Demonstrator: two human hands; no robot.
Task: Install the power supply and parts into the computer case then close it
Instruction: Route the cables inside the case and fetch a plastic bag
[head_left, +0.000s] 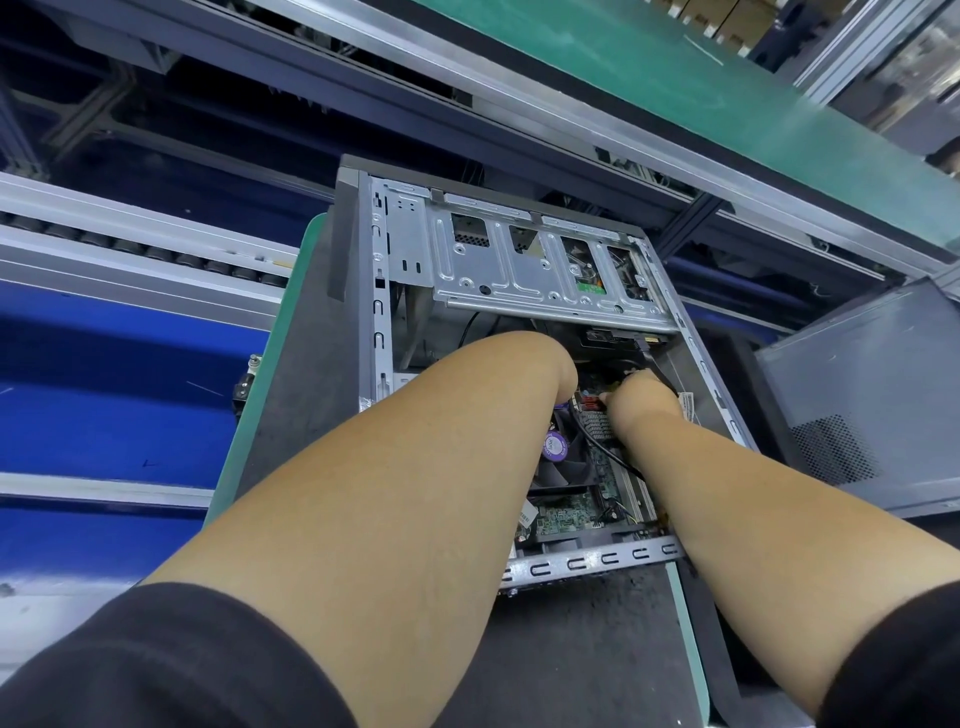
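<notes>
Both hands (641, 397) reach inside open computer case (366, 291).

L hand (563, 364): fingers hidden behind own wrist, inside computer case (366, 312); grip can't be told. R hand (641, 397): fingertips out of sight too. Both forearms cover most of motherboard (566, 514). Side panel (878, 395) cut off at R edge.

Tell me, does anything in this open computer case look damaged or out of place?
Nothing stands out. The computer case lies open, the drive cage sits straight, and a black cable runs loose over the motherboard.
</notes>
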